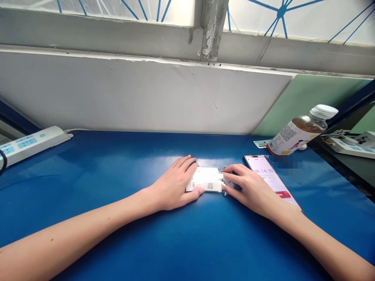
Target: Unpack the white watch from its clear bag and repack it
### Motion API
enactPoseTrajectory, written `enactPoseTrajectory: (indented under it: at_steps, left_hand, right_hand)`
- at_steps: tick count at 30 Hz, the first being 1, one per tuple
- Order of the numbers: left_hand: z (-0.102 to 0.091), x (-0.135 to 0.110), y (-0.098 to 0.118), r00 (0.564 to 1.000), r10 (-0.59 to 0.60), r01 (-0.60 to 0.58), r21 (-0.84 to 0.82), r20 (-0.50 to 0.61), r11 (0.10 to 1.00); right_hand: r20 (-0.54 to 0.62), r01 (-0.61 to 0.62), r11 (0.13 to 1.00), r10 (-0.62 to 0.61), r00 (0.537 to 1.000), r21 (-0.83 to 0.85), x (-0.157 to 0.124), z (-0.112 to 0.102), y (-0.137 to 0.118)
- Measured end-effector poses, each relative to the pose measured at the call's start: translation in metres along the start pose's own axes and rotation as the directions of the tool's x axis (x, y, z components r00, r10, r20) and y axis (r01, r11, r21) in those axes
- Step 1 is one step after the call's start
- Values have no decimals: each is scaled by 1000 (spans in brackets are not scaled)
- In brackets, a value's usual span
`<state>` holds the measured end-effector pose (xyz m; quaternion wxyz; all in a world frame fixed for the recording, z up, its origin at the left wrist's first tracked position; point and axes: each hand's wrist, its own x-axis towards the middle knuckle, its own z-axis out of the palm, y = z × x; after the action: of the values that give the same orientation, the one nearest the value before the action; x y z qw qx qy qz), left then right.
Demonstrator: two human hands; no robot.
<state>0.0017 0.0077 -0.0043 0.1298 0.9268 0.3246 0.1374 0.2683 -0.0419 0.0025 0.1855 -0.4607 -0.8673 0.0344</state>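
A small flat packet (205,179) lies on the blue table, in clear plastic with a white label carrying a barcode and a square code. My left hand (177,181) holds its left end, thumb along the near edge and the other fingers by the far side. At the right end, the bent fingers of my right hand (244,181) grip the crinkled clear plastic (227,182). What is inside the packet cannot be made out.
Right of my right hand lies a phone (263,171) showing a running time. Behind it stands a drink bottle (301,130) with a white cap, near a small card (261,143). Power strips sit at the left (32,142) and far right (351,146). A wall borders the table's back.
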Motion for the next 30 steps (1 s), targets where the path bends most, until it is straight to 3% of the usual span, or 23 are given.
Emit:
enactPoseTrajectory:
  at_steps: [7, 18, 30]
  left_hand:
    - [0, 1, 1, 1000, 2, -3, 45, 24, 999]
    - [1, 0, 0, 1000, 8, -8, 17, 3, 1000]
    - [1, -1, 0, 1000, 14, -14, 18, 2, 1000]
  right_hand:
    - [-5, -3, 995, 4, 1000, 97, 1, -1, 1]
    - [-74, 48, 995, -41, 996, 93, 1, 0, -5]
    - [-15, 40, 996, -39, 999, 84, 1, 2, 3]
